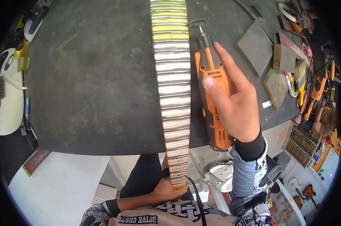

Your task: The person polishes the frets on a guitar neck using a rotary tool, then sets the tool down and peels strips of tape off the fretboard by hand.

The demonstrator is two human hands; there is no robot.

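Observation:
A long guitar neck [173, 86] with many shiny frets lies lengthwise across the dark workbench [91, 83], its near end sticking out over the bench edge. My left hand [169, 189] grips that near end close to my body. My right hand [234, 101] holds an orange and black rotary tool [212, 94] just to the right of the neck. The tool's small bit and disc [198, 24] point away from me, beside the frets and apart from them. Strips of yellow tape [169, 28] cover the fingerboard between the far frets.
A white electric guitar body [6, 94] lies at the left edge. Flat sanding blocks [255, 47] and hand tools [310, 94] crowd the right side of the bench. A black cable [198, 203] runs down by my torso. Small guitars [302, 192] stand at lower right.

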